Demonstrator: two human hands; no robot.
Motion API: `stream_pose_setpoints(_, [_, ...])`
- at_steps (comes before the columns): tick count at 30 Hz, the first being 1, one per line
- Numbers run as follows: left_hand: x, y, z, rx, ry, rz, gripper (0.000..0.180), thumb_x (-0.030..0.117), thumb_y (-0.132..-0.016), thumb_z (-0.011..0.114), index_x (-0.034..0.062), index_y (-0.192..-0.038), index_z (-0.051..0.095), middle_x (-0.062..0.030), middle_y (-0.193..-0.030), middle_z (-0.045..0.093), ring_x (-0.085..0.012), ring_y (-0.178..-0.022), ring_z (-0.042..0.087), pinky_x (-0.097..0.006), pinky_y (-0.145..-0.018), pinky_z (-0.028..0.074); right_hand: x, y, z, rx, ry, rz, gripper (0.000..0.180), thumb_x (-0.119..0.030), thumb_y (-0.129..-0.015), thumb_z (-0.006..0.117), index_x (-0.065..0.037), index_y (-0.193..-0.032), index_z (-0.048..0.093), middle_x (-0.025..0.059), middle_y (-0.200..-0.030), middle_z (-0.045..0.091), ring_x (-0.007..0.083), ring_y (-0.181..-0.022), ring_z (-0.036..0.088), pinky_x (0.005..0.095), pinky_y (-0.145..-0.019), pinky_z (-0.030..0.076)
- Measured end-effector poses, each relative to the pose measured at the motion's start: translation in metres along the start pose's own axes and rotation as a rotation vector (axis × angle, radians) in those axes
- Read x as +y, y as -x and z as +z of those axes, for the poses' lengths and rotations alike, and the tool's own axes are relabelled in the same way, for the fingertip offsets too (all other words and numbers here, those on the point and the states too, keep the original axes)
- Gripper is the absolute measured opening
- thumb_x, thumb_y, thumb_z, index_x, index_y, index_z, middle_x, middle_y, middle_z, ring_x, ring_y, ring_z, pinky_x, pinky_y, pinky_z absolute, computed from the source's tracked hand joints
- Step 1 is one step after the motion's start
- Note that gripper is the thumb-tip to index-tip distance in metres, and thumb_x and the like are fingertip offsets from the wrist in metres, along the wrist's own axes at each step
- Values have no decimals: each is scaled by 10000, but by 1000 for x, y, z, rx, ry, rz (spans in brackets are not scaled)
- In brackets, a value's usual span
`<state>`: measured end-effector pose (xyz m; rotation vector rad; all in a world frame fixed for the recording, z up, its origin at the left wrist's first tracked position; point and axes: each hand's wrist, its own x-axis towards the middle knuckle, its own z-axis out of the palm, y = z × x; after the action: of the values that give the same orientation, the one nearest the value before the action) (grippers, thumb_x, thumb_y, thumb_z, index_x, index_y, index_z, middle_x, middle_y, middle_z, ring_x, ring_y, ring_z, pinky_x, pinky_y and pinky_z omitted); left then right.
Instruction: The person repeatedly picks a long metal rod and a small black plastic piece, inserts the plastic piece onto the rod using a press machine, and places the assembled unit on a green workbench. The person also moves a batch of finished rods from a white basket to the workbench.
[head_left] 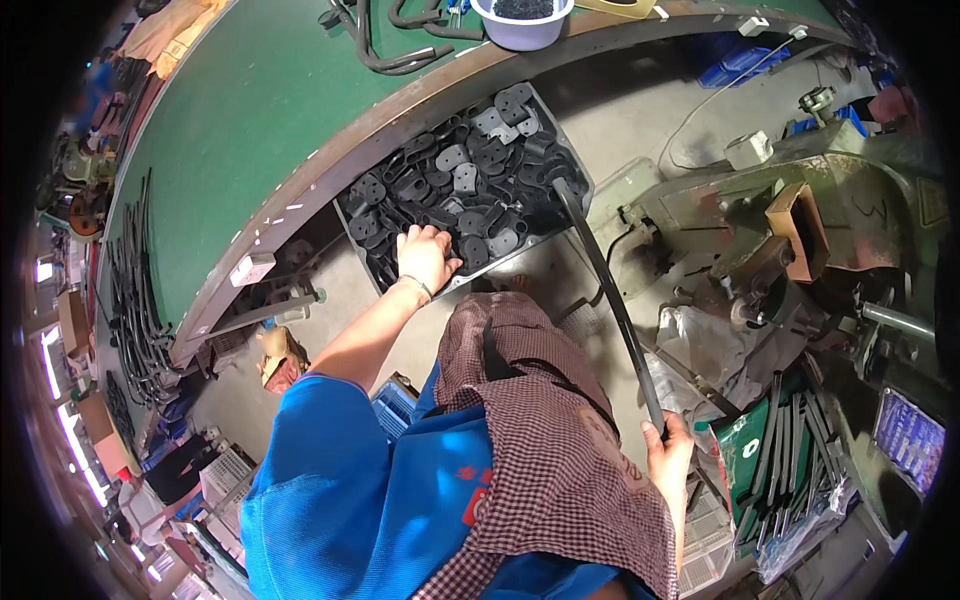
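Note:
A grey bin (pixel 588 180), tucked against the bench edge in front of me, is heaped with black and grey molded plastic parts (pixel 487 157), several of them flat pads with holes. My left hand (pixel 425 260) reaches into its near left corner, back of the hand up. Its fingers are curled down among the parts, with the fingertips hidden, so what they hold cannot be made out. At my right side, my right hand (pixel 668 447) is closed around the lower end of a long, slightly bent black tube (pixel 622 315). The tube's far end rests at the bin's right side.
A green-topped bench (pixel 250 130) curves across the front, with bent tubes (pixel 385 45) and a pale tub (pixel 520 30) on it. More black tubes (pixel 135 290) lie at its left end. Machinery (pixel 830 220) stands to the right, above a bundle of dark strips (pixel 790 460).

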<state>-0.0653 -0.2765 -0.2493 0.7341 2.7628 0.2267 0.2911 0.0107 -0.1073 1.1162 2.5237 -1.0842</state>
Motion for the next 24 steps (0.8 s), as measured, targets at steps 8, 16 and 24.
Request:
stream_pose_setpoints(8, [-23, -23, 22, 423, 683, 83, 309, 24, -641, 807, 29, -736, 513, -157, -997, 655, -297, -959, 637, -328, -807, 505, -11, 0, 6, -60, 4, 72, 267, -227, -823, 719, -47, -1004, 639, 110, -607, 588, 209, -530, 572, 326, -547, 454])
stream_pose_setpoints(16, [0, -25, 48, 571, 804, -188, 276, -59, -661, 684, 24, -844, 495, -124, -936, 611, -252, -854, 612, -321, -788, 490, 3, 14, 3, -69, 85, 71, 310, -254, -806, 725, -59, -1032, 640, 167, -727, 652, 317, -651, 647, 376, -619, 496])
stream_pose_setpoints(24, [72, -13, -24, 637, 1053, 75, 454, -115, -714, 672, 54, -1116, 546, -39, -1164, 582, -94, -926, 567, -202, -734, 448, 28, 44, 10, -29, -57, 64, 313, -247, -827, 694, -71, -1080, 638, 195, -846, 682, 341, -800, 685, 377, -719, 519])
